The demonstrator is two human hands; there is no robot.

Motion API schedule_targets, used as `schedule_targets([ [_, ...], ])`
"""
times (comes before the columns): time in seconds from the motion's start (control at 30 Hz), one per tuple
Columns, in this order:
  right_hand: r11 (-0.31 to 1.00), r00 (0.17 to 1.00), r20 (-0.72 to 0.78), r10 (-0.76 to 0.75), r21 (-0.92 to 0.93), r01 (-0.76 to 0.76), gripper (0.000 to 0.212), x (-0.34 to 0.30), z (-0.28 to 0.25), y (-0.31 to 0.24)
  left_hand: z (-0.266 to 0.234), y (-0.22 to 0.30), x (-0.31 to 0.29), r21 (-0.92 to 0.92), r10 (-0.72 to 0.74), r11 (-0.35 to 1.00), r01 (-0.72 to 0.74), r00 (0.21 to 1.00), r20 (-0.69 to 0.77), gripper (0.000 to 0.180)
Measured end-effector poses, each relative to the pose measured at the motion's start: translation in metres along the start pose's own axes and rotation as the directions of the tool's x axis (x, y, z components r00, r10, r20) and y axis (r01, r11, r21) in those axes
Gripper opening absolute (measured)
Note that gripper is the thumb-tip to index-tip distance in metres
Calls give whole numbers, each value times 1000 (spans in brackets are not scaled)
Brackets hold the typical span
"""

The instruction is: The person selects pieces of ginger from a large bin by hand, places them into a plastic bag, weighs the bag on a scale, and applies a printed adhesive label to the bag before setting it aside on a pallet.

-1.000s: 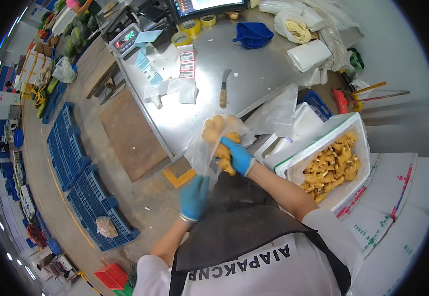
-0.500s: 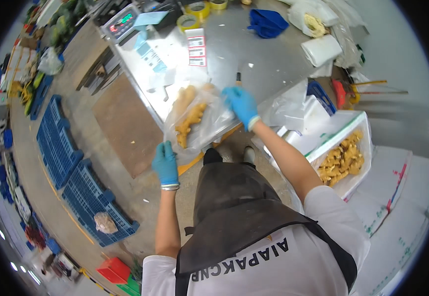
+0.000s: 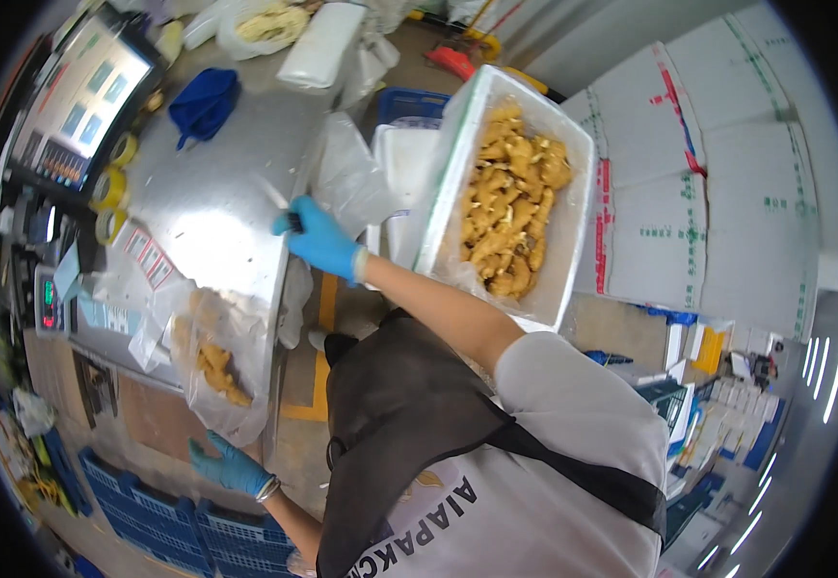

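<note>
Forearms (image 3: pixel 428 301), both bare, reach out to separate spots: the blue-gloved right hand (image 3: pixel 320 238) is curled in tightly around a short, dark-and-pale knife (image 3: pixel 293 223), its blade blurred, above the table's edge, while the blue-gloved left hand (image 3: pixel 231 469) sits lower, fingers spread and thumb apart, with nothing visible in its grasp. The shiny steel table (image 3: pixel 231 164) stretches away to the left of the right hand, bearing yellow tape rolls (image 3: pixel 108 186), a strip of red-and-white labels (image 3: pixel 149 258) and, farther from that hand, a crumpled blue item (image 3: pixel 204 104). Beyond the left hand lie blue slatted plastic pallets (image 3: pixel 144 501); well to the right of the right hand rise stacked white boxes (image 3: pixel 650 207). Just above the left fingertips, at the table's corner, a clear plastic bag (image 3: pixel 251 352) holds knobbly tan ginger pieces (image 3: pixel 218 371); whether those fingertips touch it, I cannot tell. Nearer the right hand, on its right, a white foam box (image 3: pixel 452 164), lined with clear film, contains a heap of loose ginger (image 3: pixel 513 197).
</note>
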State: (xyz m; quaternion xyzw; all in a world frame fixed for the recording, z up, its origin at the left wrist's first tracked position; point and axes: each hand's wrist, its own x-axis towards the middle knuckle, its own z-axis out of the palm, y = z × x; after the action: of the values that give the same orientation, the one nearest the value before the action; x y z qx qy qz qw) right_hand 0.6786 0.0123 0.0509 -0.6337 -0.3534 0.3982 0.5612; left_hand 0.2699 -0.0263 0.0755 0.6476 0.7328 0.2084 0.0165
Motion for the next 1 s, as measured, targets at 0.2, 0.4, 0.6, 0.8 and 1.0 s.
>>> schedule_targets([
  [0.2,887,612,-787,-71,-330,-322,29,-79,-274,9,-7,145,2,-262,297,925,-275,953,51,42],
  [0.4,679,512,-857,57,-343,-649,63,-131,-406,23,29,307,-68,-790,701,523,-321,689,183,31],
  [0.6,501,656,-745,124,-523,-689,74,-122,-433,18,30,404,-144,-785,950,290,-548,264,166,26],
  [0.8,727,512,-689,513,31,-686,55,-193,-412,28,46,402,-173,-793,951,306,-526,209,228,21],
  [1.0,282,543,-748,381,-465,-839,53,-198,-374,123,46,407,-178,-787,955,296,-541,141,262,19],
])
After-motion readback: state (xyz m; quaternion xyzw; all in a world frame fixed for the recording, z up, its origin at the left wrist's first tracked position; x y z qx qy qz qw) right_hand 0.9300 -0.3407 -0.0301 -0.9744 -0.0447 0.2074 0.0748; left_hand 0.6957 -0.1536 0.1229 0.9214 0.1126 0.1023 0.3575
